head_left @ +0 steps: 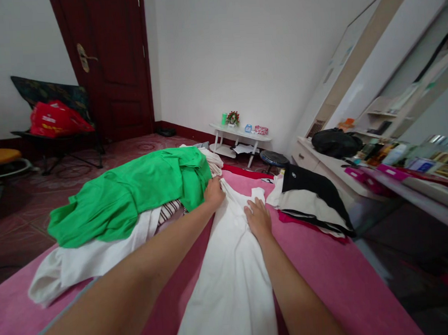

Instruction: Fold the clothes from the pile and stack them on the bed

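A long white garment [233, 268] lies lengthwise before me on the pink bed cover [310, 278], its far end narrowing to a neck-like edge. At its far left corner, my left hand [213, 192] is closed, fingers pinching the cloth. My right hand [259, 217] rests on the far right part of the same garment, with fingers apart and pressed lightly on the fabric. Just left of my left hand is a heap of clothes with a green shirt [134, 188] on top. Folded black and off-white clothes [313, 197] sit beyond my right hand.
A low white table [240, 132] with a potted plant stands against the far wall, a round stool [274, 158] beside it. On the right is a dressing table [322, 166] crowded with bottles. A folding chair at left holds a red bag [57, 119].
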`<action>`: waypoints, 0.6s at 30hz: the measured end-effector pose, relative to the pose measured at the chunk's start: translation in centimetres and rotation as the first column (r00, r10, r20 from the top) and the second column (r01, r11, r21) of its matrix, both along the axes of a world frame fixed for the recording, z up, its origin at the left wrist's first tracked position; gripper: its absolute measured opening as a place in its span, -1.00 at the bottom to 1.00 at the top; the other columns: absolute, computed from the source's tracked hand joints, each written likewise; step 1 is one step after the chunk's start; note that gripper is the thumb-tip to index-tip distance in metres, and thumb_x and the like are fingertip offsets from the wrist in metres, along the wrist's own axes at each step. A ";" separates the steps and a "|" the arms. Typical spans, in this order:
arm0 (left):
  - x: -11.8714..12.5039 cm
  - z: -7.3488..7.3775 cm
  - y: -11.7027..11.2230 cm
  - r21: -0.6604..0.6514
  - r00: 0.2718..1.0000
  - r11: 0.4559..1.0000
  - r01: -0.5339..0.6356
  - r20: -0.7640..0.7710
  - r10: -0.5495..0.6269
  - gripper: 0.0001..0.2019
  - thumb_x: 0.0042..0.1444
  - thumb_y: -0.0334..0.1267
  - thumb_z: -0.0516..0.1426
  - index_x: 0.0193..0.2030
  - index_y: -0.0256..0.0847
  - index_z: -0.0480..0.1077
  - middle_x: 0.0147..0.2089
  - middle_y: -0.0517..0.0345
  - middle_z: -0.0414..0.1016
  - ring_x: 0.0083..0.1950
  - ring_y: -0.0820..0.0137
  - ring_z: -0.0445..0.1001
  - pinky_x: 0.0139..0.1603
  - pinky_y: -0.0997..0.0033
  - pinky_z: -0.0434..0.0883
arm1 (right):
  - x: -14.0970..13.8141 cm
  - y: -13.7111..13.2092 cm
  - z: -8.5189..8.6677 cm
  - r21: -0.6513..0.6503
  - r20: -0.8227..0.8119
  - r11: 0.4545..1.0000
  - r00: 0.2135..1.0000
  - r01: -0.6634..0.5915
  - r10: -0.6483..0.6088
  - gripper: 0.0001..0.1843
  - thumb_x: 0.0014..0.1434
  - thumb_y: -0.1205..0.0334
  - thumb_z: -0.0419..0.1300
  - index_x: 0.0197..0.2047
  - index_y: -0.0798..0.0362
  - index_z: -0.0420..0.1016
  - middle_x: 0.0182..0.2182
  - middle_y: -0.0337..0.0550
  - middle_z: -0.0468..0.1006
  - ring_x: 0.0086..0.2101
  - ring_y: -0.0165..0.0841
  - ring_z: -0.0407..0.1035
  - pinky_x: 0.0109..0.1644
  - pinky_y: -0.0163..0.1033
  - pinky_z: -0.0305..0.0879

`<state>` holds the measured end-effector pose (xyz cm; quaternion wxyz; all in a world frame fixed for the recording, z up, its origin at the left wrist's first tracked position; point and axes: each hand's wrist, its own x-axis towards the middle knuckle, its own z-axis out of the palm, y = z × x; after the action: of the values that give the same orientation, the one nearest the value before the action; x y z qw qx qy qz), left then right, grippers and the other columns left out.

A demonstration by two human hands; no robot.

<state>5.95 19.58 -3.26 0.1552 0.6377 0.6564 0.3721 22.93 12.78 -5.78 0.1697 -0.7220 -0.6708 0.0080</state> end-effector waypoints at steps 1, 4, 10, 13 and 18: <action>-0.1 0.3 0.6 -0.024 0.999 1.000 -0.006 -0.042 0.005 -0.58 0.03 -0.42 0.13 0.08 -0.27 0.32 -0.02 -0.16 0.47 0.02 0.16 0.47 0.01 0.25 0.38 | 0.0 0.0 0.0 -0.002 -0.009 1.000 1.000 0.003 -0.003 -0.51 0.30 0.09 -0.10 0.22 0.01 0.31 0.32 -0.05 0.09 0.30 -0.21 -0.08 0.31 -0.05 -0.13; 0.0 0.9 1.9 -0.072 0.987 0.997 0.000 -0.157 -0.012 -0.52 -0.05 -0.23 0.26 0.05 -0.23 0.36 -0.08 -0.17 0.51 -0.02 0.07 0.49 -0.06 0.21 0.40 | 0.0 0.0 0.0 -0.005 -0.028 1.000 0.999 0.015 -0.015 -0.51 0.30 0.09 -0.10 0.22 0.00 0.31 0.32 -0.08 0.09 0.30 -0.22 -0.08 0.31 -0.07 -0.15; 0.7 2.9 3.2 -0.082 0.944 0.995 0.057 -0.320 -0.081 -0.78 0.05 -0.33 0.17 -0.14 -0.30 0.50 -0.08 -0.24 0.52 0.02 0.01 0.47 -0.03 0.13 0.39 | 0.0 0.0 0.0 0.007 -0.044 1.000 0.999 0.011 -0.011 -0.52 0.29 0.09 -0.08 0.21 0.00 0.33 0.32 -0.08 0.09 0.30 -0.22 -0.09 0.31 -0.08 -0.14; 1.4 4.7 4.0 -0.070 0.926 0.994 0.088 -0.362 -0.108 -0.78 0.10 -0.42 0.10 -0.12 -0.34 0.49 -0.04 -0.27 0.49 0.06 0.00 0.44 0.02 0.10 0.36 | 0.0 -0.1 0.0 0.018 -0.060 1.000 0.998 0.010 -0.009 -0.52 0.29 0.09 -0.08 0.20 0.00 0.34 0.32 -0.07 0.09 0.30 -0.21 -0.08 0.32 -0.07 -0.16; 3.4 6.0 5.3 -0.075 0.905 0.978 0.197 -0.370 -0.211 -0.76 0.21 -0.33 0.10 -0.01 -0.32 0.42 0.04 -0.17 0.42 0.12 0.10 0.37 0.10 0.08 0.33 | 0.1 0.0 -0.1 0.006 -0.064 1.000 0.998 0.009 -0.008 -0.50 0.30 0.06 -0.10 0.23 0.02 0.31 0.32 -0.07 0.10 0.30 -0.22 -0.10 0.32 -0.09 -0.17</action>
<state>9.36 24.83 2.77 0.0759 0.7593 0.6103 0.2127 23.06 12.75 -5.85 0.1932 -0.7237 -0.6619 0.0284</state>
